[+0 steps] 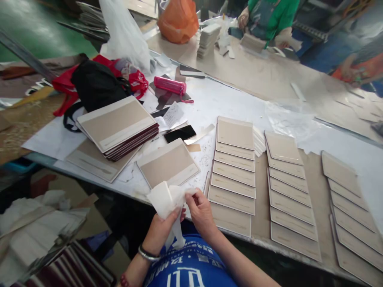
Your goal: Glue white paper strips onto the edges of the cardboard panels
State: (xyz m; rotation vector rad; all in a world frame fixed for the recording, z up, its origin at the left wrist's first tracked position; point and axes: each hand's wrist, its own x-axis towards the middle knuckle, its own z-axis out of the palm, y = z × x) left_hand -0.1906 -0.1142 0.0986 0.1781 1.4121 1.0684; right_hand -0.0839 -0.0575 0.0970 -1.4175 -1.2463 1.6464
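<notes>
My left hand [163,230] is closed around a bunch of white paper strips [163,198], whose loose ends hang down over my blue apron. With thumb and finger pressed together, my right hand [200,209] pinches one end of the same white strips. Just beyond my hands lies a single beige panel [168,161] with pale bands along its long edges. To the right of my hand, overlapping beige panels [231,171] run in a row toward the table's front edge.
Two more panel rows [290,191] [350,207] lie further right. At left sits a panel stack [118,123] beside a black bag [98,85]. A phone [180,134] and pink bottle [170,85] lie beyond. A co-worker in green [272,20] works across the table.
</notes>
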